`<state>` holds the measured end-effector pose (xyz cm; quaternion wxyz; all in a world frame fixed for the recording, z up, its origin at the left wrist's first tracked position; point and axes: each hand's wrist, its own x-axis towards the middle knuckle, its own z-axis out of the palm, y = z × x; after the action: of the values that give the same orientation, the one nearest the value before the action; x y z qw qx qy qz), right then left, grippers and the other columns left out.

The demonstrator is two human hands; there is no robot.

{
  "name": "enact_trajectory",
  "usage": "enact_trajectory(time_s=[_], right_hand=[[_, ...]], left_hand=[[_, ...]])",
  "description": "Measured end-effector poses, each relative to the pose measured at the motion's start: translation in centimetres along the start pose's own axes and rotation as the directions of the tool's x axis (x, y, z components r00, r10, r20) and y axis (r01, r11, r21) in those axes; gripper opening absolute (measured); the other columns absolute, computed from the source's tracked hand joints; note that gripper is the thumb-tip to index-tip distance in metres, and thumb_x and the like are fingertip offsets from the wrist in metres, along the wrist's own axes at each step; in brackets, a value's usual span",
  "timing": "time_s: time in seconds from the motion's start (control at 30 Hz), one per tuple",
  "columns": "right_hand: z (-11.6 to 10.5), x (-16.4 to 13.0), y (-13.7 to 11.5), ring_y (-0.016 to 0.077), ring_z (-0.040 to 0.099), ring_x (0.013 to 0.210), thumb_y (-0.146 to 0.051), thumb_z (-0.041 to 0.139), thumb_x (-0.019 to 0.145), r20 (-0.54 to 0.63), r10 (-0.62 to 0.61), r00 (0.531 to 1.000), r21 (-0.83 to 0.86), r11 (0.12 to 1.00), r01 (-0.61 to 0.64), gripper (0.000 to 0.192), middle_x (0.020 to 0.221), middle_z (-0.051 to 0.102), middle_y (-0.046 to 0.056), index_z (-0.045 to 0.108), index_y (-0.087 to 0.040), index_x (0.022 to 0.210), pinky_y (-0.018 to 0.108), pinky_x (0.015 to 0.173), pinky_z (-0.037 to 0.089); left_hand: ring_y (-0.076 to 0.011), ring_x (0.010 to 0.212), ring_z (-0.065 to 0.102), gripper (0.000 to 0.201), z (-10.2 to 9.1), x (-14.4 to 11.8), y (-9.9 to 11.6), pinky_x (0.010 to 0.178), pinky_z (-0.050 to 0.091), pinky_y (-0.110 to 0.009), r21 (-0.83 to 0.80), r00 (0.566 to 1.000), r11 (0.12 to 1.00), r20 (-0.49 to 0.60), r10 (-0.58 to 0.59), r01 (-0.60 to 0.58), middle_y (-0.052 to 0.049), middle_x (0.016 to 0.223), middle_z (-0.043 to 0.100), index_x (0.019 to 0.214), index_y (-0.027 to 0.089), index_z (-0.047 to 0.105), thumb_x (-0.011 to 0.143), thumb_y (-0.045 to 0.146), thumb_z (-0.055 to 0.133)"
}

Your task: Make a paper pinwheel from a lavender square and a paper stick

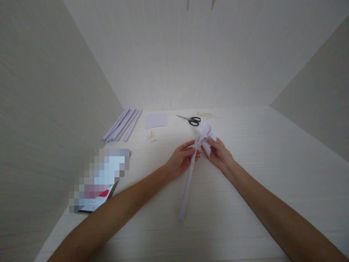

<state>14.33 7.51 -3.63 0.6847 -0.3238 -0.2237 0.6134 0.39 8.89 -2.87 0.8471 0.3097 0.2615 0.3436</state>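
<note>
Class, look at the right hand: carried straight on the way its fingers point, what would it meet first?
Probably the folded paper head the right hand already touches; beyond it, the left hand, though depth is uncertain.

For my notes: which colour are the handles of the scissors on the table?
Black; the scissors show this best in the head view, lying beyond both hands.

Both hands (200,154) pinch a paper pinwheel (205,136); scissors (190,120) lie beyond.

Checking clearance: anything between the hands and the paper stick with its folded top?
Nothing visible. Left hand pinches the stick near its upper end; right hand touches the folded paper there. Scissors lie apart, just beyond the folded top.
</note>
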Motion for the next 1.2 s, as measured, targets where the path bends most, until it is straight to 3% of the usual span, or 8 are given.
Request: enact_trajectory(time_s=[0.23, 0.5, 0.8, 1.2], right_hand=[[-0.02, -0.12, -0.05, 0.0073, 0.057, 0.056, -0.017, 0.073, 0.053, 0.024, 0.023, 0.999, -0.019, 1.0, -0.022, 0.024, 0.065, 0.064, -0.003, 0.059, -0.017, 0.072, 0.016, 0.054, 0.048], [0.28, -0.14, 0.04, 0.0106, 0.057, 0.064, -0.024, 0.071, 0.056, 0.177, 0.011, 0.984, -0.038, 0.999, -0.005, 0.027, 0.07, 0.064, -0.002, 0.059, -0.019, 0.079, 0.022, 0.06, 0.048], [0.7, -0.77, -0.39, 0.0147, 0.061, 0.067, -0.027, 0.067, 0.061, 0.17, 0.209, 0.963, -0.065, 0.977, -0.201, 0.025, 0.074, 0.066, 0.002, 0.06, -0.016, 0.082, 0.024, 0.056, 0.05], [-0.01, -0.34, -0.08, 0.0167, 0.061, 0.066, -0.026, 0.07, 0.058, 0.177, 0.189, 0.966, -0.042, 0.982, -0.184, 0.022, 0.069, 0.066, 0.003, 0.06, -0.015, 0.075, 0.023, 0.048, 0.05]], left_hand=[[-0.0075, 0.048, 0.056, 0.026, 0.21, -0.01, -0.27, 0.048, 0.044, -0.016, 0.034, 0.998, 0.998, 0.001, 0.059, -0.059, -0.002, 0.06, 0.062, 0.093, 0.01, 0.058, 0.067, 0.005, 0.058], [-0.0072, 0.05, 0.056, 0.023, 0.02, 0.07, -0.32, 0.049, 0.044, -0.016, 0.023, 0.999, 0.998, -0.002, 0.054, -0.054, -0.002, 0.062, 0.062, 0.088, 0.011, 0.06, 0.065, 0.007, 0.061], [-0.0065, 0.047, 0.055, 0.012, 0.4, -0.05, -0.23, 0.048, 0.045, -0.015, 0.03, 0.999, 0.999, -0.01, 0.043, -0.043, -0.001, 0.058, 0.06, 0.074, 0.009, 0.06, 0.063, 0.007, 0.063], [-0.0062, 0.049, 0.056, 0.015, 0.25, -0.05, -0.38, 0.051, 0.045, -0.015, 0.038, 0.999, 0.998, 0.027, 0.047, -0.048, -0.001, 0.059, 0.062, 0.072, 0.009, 0.062, 0.059, 0.012, 0.067]])
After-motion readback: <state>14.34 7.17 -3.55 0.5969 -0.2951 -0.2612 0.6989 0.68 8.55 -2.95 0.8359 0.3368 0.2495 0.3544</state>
